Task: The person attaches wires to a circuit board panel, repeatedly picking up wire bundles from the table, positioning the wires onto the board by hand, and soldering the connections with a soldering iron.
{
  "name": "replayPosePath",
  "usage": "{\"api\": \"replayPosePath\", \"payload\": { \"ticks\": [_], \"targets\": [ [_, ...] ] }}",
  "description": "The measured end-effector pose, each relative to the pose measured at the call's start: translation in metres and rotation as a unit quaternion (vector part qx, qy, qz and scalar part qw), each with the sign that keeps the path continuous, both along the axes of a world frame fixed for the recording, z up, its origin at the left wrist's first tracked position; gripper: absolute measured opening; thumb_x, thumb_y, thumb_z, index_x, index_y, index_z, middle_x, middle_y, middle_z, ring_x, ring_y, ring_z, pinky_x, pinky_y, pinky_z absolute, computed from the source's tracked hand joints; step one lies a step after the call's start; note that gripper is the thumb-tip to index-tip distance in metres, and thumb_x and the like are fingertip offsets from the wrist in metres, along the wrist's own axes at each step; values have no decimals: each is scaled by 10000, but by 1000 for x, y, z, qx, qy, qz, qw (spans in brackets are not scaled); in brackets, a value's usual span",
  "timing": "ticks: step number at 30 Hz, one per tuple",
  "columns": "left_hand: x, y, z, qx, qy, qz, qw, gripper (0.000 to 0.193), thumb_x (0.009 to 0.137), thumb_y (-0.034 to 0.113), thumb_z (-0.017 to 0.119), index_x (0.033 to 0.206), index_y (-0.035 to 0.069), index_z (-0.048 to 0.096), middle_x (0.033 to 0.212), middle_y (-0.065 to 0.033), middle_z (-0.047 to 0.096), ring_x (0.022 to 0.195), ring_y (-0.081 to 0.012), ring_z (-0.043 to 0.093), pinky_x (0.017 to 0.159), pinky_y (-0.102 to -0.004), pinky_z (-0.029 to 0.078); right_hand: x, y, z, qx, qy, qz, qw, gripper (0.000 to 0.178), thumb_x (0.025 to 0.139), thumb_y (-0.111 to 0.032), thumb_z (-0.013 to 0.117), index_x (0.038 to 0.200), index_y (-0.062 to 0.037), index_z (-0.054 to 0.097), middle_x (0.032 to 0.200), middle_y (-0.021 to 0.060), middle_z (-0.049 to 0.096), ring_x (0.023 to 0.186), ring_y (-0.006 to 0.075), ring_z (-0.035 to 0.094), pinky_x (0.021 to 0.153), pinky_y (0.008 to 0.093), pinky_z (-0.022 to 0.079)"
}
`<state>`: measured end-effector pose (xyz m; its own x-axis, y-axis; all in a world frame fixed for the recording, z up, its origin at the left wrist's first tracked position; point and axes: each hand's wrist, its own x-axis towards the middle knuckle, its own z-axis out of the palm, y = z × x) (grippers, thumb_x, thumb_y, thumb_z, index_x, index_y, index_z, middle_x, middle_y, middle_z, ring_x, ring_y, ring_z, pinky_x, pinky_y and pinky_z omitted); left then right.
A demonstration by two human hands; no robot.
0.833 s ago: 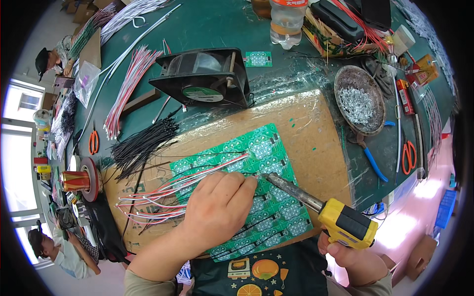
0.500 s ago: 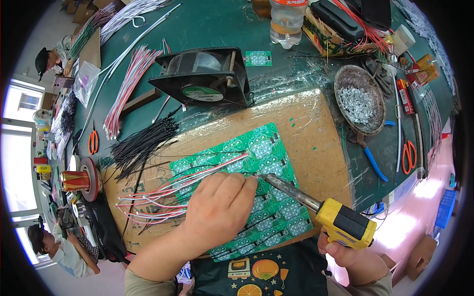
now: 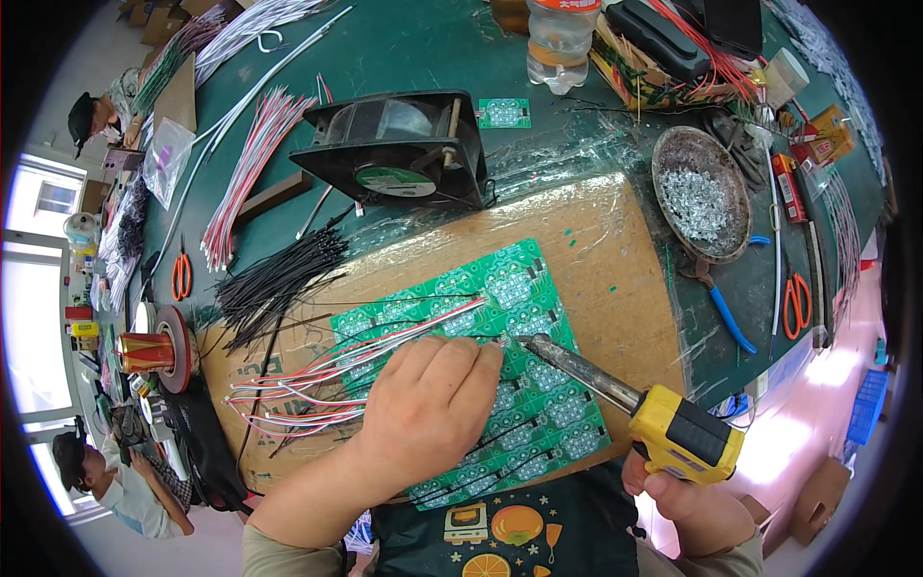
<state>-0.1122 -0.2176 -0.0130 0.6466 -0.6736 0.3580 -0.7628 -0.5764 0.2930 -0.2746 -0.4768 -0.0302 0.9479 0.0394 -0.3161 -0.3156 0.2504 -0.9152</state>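
Observation:
A green panel of joined circuit boards (image 3: 514, 274) lies tilted on the cardboard in front of me. My left hand (image 3: 433, 404) is closed in a pinch over its middle, holding a thin wire against the panel; the fingers hide most of that wire. Red and white wires with small white connectors (image 3: 298, 385) fan out to the left, passing beneath the hand. A yellow and black soldering gun (image 3: 687, 438) is gripped in my right hand (image 3: 668, 490). Its metal tip points left, just right of my left fingertips and close to the panel. Black wires lie across the panel's lower rows.
A black fan (image 3: 394, 149) stands beyond the cardboard (image 3: 615, 288). To its left are black wires (image 3: 279, 274) and red-white wires (image 3: 252, 178). A solder-scrap pan (image 3: 702, 192), blue-handled pliers (image 3: 726, 313) and orange scissors (image 3: 796, 306) lie right. A solder reel (image 3: 173, 351) stands left.
The soldering gun has shifted slightly right and its tip has drawn a little away from my left fingertips. My left hand has barely moved.

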Motion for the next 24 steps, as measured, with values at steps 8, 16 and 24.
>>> {"api": "replayPosePath", "payload": {
  "ticks": [8,16,24],
  "targets": [
    [0,0,0,2,-12,3,1000,321,661,-31,695,977,17,660,861,-74,589,700,-229,588,626,-336,486,-1,-3,2,-27,5,31,999,355,857,-199,702,1139,3,627,696,14,601,580,133,567,535,276,447],
    [-1,0,0,6,-10,8,1000,315,660,-24,699,971,21,664,854,-71,594,697,-226,592,622,-333,482,-1,-2,2,-21,8,31,999,354,844,-182,705,1138,-1,623,711,21,606,595,137,574,549,276,451],
    [-1,-2,-1,0,-16,22,1000,301,650,-11,719,944,37,679,850,-60,604,696,-218,597,621,-329,481,1,-2,3,-19,17,25,999,318,830,-163,700,1096,-2,633,721,29,613,608,153,583,557,283,453]
  ]
}}
